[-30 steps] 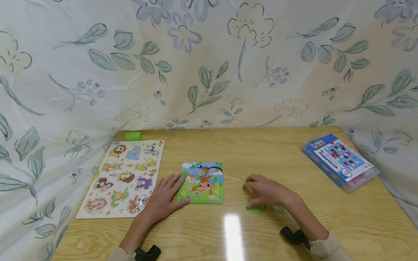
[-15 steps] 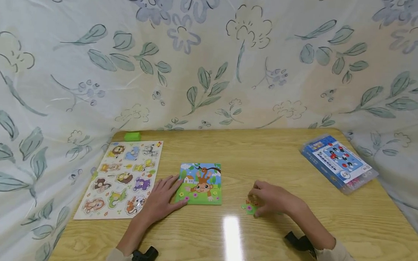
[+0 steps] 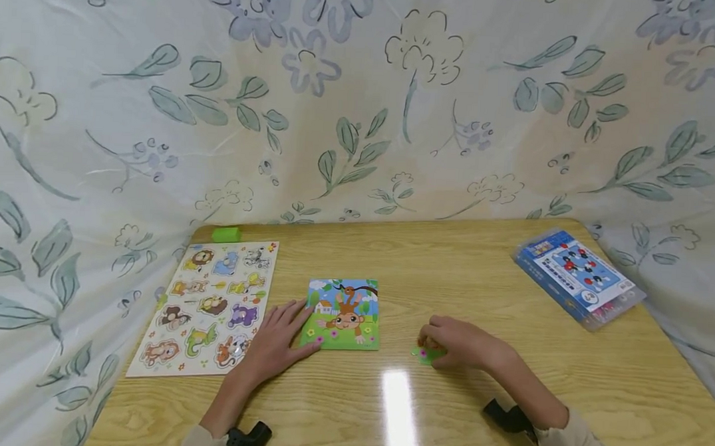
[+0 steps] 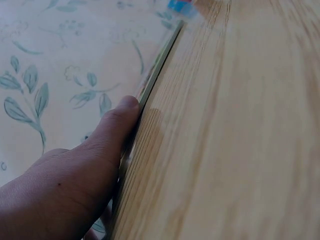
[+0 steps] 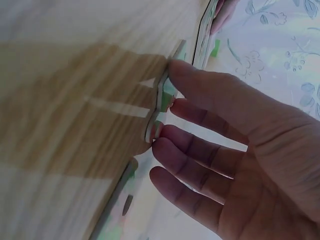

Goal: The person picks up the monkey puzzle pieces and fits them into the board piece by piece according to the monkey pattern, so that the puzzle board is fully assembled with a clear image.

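A square monkey picture puzzle (image 3: 344, 315) lies on the wooden table. My left hand (image 3: 273, 339) rests with extended fingers along its left side, and in the left wrist view the thumb (image 4: 117, 122) touches the board's edge. To the right of the puzzle, my right hand (image 3: 460, 342) pinches a green puzzle piece (image 3: 428, 356) low at the tabletop. In the right wrist view, the thumb and curled fingers sit at opposite edges of that piece (image 5: 166, 97). Another flat piece (image 5: 117, 220) lies near the hand there; in the head view the hand hides it.
An animal puzzle board (image 3: 210, 310) lies left of my left hand. Behind it sits a small green block (image 3: 226, 234). A blue boxed set in clear plastic (image 3: 583, 276) lies at the back right. A floral curtain (image 3: 362, 117) hangs along the table's far edge.
My right hand has shifted down over the loose pieces and closed its fingers on the green one. The second loose piece is now covered in the head view. My left hand has stayed put.
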Motion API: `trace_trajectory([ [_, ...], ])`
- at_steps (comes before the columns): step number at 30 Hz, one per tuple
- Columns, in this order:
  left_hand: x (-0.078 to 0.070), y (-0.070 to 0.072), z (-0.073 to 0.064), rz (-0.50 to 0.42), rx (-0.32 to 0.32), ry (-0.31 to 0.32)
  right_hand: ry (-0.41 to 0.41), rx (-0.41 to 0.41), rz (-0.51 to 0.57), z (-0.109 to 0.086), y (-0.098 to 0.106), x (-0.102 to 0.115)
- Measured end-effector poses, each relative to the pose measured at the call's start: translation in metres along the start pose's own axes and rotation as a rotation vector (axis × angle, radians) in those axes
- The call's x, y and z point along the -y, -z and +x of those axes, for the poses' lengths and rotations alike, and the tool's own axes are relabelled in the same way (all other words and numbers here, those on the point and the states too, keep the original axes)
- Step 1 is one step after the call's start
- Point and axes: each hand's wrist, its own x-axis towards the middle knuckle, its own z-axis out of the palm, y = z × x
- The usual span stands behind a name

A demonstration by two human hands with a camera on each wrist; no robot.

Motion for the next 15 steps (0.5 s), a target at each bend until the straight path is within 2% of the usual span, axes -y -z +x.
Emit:
trace_trajectory([
  [9,-0.0012,0.0005,-0.0002,-0.008,-0.001,-0.003,-0.002,0.028,0.057,0.0003,-0.0004,0.0069],
  [15,-0.0006,-0.0012,-0.0001,0.001,-0.018,-0.012,0.009,0.008,0.059,0.0000,-0.0051,0.0069],
])
